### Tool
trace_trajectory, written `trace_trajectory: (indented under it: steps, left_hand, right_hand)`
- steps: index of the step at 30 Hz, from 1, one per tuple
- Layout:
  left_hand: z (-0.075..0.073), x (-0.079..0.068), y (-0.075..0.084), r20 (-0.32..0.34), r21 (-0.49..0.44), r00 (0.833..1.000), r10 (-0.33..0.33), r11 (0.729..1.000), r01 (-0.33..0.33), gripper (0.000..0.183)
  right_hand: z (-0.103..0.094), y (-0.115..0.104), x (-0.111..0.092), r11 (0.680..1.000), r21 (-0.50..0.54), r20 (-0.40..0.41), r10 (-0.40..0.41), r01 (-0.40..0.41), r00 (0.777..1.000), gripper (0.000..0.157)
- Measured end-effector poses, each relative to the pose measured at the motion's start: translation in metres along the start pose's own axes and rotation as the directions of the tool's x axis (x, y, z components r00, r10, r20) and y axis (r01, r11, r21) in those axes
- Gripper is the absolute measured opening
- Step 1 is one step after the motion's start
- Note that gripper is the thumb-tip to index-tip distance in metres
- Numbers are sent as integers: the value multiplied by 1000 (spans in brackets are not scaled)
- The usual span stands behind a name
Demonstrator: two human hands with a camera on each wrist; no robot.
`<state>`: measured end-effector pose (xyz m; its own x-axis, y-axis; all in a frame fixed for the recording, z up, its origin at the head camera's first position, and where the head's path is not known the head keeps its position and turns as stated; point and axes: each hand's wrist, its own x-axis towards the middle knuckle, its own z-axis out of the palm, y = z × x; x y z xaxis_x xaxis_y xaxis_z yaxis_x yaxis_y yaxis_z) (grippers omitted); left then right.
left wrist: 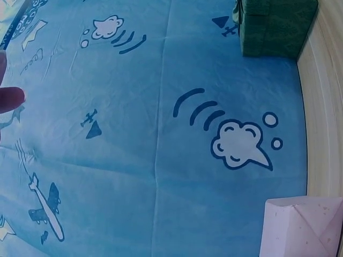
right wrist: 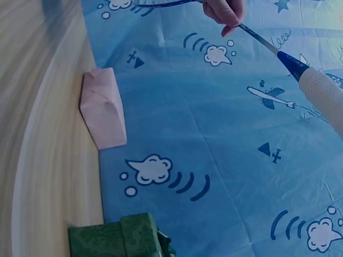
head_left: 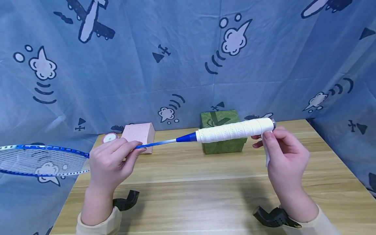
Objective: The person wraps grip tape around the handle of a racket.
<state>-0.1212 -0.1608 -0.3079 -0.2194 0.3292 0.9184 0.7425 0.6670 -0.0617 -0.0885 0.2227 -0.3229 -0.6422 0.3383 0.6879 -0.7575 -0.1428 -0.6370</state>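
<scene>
A blue and white badminton racket (head_left: 186, 137) is held level above the table, its strung head out to the left. My left hand (head_left: 110, 161) pinches the thin shaft between thumb and fingers. White perforated grip tape (head_left: 235, 131) is wound in overlapping turns along the handle, from the blue cone to near the butt. At the butt end my right hand (head_left: 286, 156) pinches the loose tail of the tape (head_left: 266, 153), which hangs below the handle. In the right wrist view, the left hand (right wrist: 225, 10) grips the shaft and the wrapped handle (right wrist: 324, 96) runs off the right edge.
Behind the handle stands a green box (head_left: 223, 148) with a ribbon bow. A pink box (head_left: 138, 133) and a small round pink and white item (head_left: 110, 138) are at the table's back left. Blue printed cloth (head_left: 188, 65) hangs behind the wooden table (head_left: 188, 202).
</scene>
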Motion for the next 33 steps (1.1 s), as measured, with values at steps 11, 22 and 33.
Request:
trace_trajectory:
  steps: [11, 22, 33]
  left_hand:
    - [-3, -3, -2, 90, -41, 996, -18, 999, 22, 25]
    - [0, 0, 0, 30, -22, 1000, 5, 1000, -4, 31]
    - [3, 4, 1, -1, -24, 1000, 17, 1000, -17, 35]
  right_hand:
    - [-1, 0, 0, 1000, 1, -53, -10, 10, 999, 16]
    - [0, 1, 3, 999, 39, -61, -21, 24, 998, 12]
    - [0, 2, 4, 998, 64, -54, -17, 20, 998, 5]
